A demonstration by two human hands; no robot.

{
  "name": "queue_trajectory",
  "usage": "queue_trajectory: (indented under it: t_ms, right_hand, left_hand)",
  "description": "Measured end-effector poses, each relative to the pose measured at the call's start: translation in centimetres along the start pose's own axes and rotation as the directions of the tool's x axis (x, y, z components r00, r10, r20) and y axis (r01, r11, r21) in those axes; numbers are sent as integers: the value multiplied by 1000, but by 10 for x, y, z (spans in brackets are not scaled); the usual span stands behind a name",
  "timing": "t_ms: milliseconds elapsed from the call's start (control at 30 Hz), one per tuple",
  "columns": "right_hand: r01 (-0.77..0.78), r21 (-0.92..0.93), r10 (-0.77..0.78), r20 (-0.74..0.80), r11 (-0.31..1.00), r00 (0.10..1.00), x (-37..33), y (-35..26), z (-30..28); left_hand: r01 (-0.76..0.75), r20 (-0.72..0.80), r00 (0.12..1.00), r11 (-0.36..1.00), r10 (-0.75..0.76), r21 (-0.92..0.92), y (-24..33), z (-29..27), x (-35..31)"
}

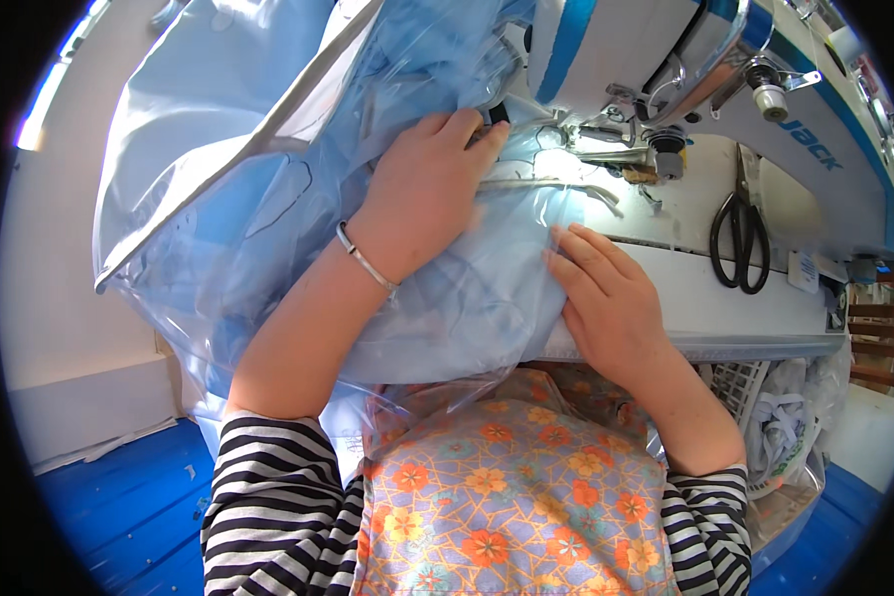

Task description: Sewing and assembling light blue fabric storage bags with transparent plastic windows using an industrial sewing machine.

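Note:
A large sheet of clear plastic with pale blue material (437,308) spreads over the machine bed and hangs down on the left. My left hand (432,179), a bangle at its wrist, lies on it with the fingers bent and closed on the sheet, beside a small black piece (498,114). To the right, my right hand (611,298) rests its stretched fingertips on the sheet's edge. A pale seam or strip (526,184) runs from my left hand towards the lit needle area of the sewing machine (656,154).
Black scissors (740,238) lie on the machine table (666,288) at the right. A white basket (740,392) and a plastic bag of grey cloth scraps (780,427) stand below the table edge. The white machine arm (805,129) overhangs the right side.

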State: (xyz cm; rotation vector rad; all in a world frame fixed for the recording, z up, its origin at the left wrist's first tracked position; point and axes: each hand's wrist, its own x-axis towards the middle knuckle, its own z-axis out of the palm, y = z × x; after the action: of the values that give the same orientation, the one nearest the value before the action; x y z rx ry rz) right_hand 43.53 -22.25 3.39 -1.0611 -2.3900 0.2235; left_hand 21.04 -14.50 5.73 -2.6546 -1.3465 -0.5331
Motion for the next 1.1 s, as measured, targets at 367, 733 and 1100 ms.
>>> queue_trajectory:
  t_ms: [367,733,1100]
  right_hand:
    - [47,36,-48,8,998,999,-4,-10,2]
    - [-463,883,303,421,80,855,-38,-80,14]
    - [-287,766,79,401,-575,913,-56,-72,44]
  left_hand:
    - [-80,-53,996,992,76,-95,-9,-11,-23]
    - [422,-257,891,892,-374,162,19,-90,-205]
    - [452,-213,892,807,-399,380,-14,-82,-209]
